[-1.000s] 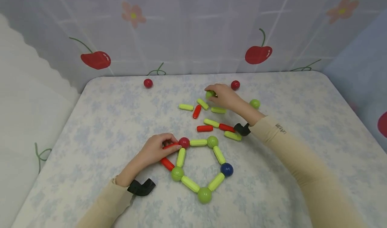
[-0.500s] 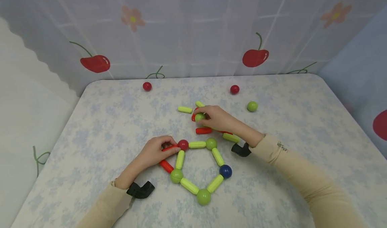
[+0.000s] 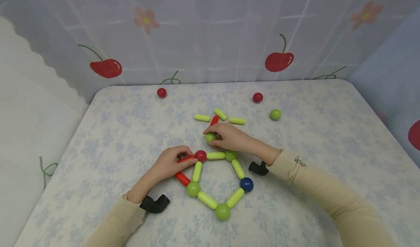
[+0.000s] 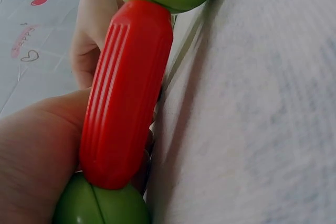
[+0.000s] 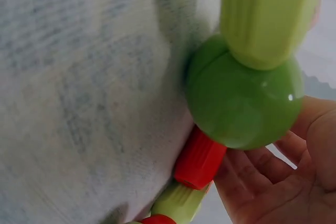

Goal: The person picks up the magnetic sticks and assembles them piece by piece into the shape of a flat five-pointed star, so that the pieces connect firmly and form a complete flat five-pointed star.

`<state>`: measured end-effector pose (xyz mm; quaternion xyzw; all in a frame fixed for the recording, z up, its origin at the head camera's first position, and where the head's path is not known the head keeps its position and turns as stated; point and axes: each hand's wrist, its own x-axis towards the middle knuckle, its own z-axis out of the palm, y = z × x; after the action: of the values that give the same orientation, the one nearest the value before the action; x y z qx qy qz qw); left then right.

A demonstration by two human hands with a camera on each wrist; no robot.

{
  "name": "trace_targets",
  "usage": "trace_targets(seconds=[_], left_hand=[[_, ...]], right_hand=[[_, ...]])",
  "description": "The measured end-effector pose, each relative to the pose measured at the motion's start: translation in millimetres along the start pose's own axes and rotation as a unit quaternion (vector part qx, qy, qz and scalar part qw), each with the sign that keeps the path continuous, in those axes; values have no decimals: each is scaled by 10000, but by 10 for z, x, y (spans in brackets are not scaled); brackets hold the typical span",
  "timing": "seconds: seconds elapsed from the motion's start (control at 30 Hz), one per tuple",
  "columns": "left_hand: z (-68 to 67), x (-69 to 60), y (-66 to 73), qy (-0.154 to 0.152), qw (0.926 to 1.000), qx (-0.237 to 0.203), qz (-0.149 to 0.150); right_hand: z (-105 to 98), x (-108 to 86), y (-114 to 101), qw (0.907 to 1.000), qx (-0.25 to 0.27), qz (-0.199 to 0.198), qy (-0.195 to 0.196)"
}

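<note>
My left hand (image 3: 172, 161) pinches a red stick (image 3: 186, 159) beside the red ball (image 3: 200, 156) of a five-sided ring made of yellow-green sticks and balls. Another red stick (image 3: 182, 179) runs from the ring's left green ball (image 3: 193, 189) under that hand; the left wrist view shows a red stick (image 4: 128, 95) between two green balls. My right hand (image 3: 231, 137) holds a loose green ball (image 3: 210, 138) just above the ring's top stick (image 3: 216, 155). In the right wrist view a green ball (image 5: 244, 95) with a yellow-green stick partly hides that hand.
Three yellow-green sticks (image 3: 202, 118) and a red stick (image 3: 214, 120) lie behind the right hand. Farther back are two red balls (image 3: 162, 93) and a green ball (image 3: 275, 114). The ring has a blue ball (image 3: 247, 184) at its right. A patterned curtain hangs behind the table.
My right hand has carried the green ball from the back of the table toward the ring, down and to the left. My left hand has kept its place.
</note>
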<state>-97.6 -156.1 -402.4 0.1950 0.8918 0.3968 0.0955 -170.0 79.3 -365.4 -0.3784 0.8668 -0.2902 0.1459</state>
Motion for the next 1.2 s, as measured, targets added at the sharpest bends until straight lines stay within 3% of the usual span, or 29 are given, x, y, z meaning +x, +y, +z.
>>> trace_targets(seconds=[0.23,0.33,0.57,0.87,1.2], left_hand=[[-4,12,9,-56,10000,11,-65],[-5,21,17,-112,9999,16,-56],[-11,6,25,-135,9999,-28,-44],[16,-59,79,-404,9989,-79,206],[67,-112,117,-386,9988,-210,210]], right_hand=[[-84,-133,29,9987,-141,398,-295],[-122,-236,67,9967,-461,555,-359],[-101,-283,112,9921,-1213,230,-213],[-40,-382,25,9942,-1013,-148,-338],[75,-361,-4,9947,-642,-674,-438]])
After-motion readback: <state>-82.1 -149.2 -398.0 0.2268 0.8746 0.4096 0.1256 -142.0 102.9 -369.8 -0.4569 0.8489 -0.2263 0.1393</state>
